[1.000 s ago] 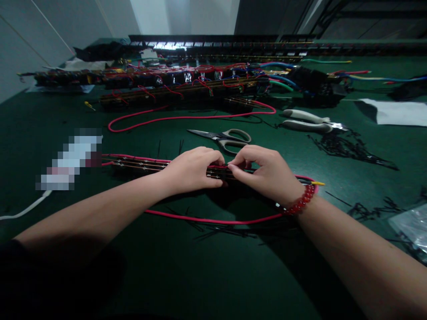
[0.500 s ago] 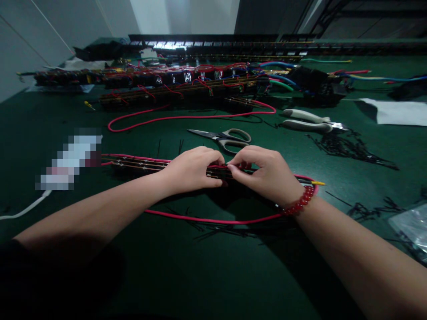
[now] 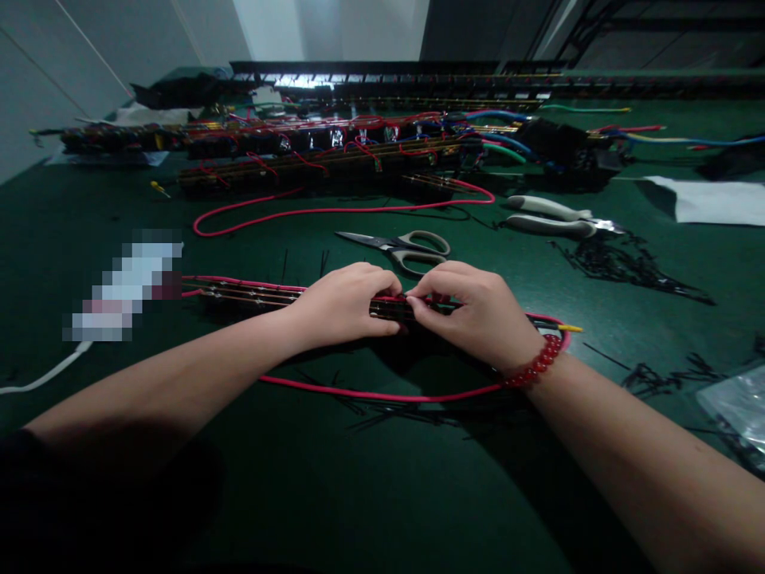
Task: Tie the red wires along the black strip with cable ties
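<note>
A long dark bar assembly [image 3: 251,298] with copper-coloured rods lies across the green table. A red cable [image 3: 382,395] runs along its back edge and loops round in front of it. My left hand [image 3: 350,301] grips the assembly near its middle, thumb in front and fingers behind. Just to the right, my right hand [image 3: 466,307] pinches at the assembly's top, thumb and forefinger pressed together. What sits between those fingertips is too small to make out; it may be a thin dark tie. A yellow tip [image 3: 570,328] shows past my right wrist.
Scissors [image 3: 398,245] lie just behind my hands, and pliers [image 3: 555,217] rest to the right. Black cable ties [image 3: 627,267] are piled beside them. Wired assemblies [image 3: 323,143] line the back. A plastic bag [image 3: 741,406] is at the right edge; a red cable loop [image 3: 335,211] lies behind.
Almost nothing differs. My right hand's fingertips have shifted very slightly at the assembly; my left hand keeps its place.
</note>
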Available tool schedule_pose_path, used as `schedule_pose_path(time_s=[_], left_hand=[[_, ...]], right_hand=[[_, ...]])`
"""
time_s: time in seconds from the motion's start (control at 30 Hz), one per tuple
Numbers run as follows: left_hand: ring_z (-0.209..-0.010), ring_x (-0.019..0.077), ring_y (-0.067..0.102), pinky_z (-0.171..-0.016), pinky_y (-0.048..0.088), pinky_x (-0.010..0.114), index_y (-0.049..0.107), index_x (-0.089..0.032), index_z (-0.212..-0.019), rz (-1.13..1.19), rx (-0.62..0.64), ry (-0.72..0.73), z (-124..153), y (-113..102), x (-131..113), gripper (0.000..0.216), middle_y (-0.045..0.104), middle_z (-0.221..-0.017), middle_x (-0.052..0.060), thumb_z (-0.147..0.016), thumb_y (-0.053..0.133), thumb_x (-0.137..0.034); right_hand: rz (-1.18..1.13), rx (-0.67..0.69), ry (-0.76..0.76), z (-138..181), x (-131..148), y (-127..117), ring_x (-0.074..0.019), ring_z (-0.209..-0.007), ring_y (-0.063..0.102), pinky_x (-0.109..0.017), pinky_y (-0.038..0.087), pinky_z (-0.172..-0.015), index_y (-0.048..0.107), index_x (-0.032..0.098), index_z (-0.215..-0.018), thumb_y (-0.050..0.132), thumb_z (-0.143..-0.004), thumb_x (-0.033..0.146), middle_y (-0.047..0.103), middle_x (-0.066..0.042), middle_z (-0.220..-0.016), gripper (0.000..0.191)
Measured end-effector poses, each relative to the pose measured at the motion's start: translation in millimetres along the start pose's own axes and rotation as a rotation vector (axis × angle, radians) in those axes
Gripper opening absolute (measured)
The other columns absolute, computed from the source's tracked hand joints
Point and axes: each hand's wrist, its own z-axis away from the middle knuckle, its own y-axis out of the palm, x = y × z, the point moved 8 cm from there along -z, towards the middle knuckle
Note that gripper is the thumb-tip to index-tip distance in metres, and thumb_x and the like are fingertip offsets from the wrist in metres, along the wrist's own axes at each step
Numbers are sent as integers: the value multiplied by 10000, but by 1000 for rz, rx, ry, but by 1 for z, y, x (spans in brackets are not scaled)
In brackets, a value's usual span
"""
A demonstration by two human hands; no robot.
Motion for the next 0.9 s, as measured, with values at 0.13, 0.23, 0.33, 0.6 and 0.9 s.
schedule_pose_path(time_s=[0.13, 0.23, 0.33, 0.6, 0.9], left_hand=[[-963, 238, 601, -828, 459, 354, 638, -192, -998, 1, 3, -1, 0, -1, -1, 298, 671, -982, 44, -770, 683, -379], [-969, 238, 600, -832, 459, 351, 640, -196, -996, 5, 4, -4, 0, -1, -1, 297, 673, -981, 42, -766, 688, -379], [-970, 241, 599, -837, 461, 358, 639, -191, -1003, 2, 7, -4, 0, -1, 0, 302, 674, -991, 46, -765, 690, -369], [-980, 242, 595, -845, 462, 360, 638, -188, -996, 5, 7, 7, 0, 0, -1, 288, 674, -992, 48, -769, 687, -358], [-989, 242, 594, -858, 467, 369, 643, -196, -1011, 7, 7, 15, 1, 0, -1, 287, 673, -1010, 52, -777, 677, -358]], right_hand=[[-11, 31, -2, 0, 0, 2, -173, -737, 598, -288, 457, -679, 647, 194, -755, 596, -784, 154, 660, -33, -758, 71], [-12, 47, -8, 0, 1, 4, -174, -748, 588, -287, 453, -678, 632, 199, -762, 590, -787, 153, 652, -33, -774, 66], [-5, 44, -4, 0, 1, 4, -176, -752, 590, -289, 451, -682, 632, 194, -765, 587, -794, 152, 649, -36, -777, 69], [-3, 39, 5, -1, -1, 3, -177, -753, 598, -288, 451, -687, 649, 186, -760, 598, -793, 147, 658, -38, -770, 73], [9, 46, 12, -1, -1, 4, -182, -764, 605, -291, 456, -698, 648, 194, -754, 598, -799, 152, 665, -40, -778, 79]])
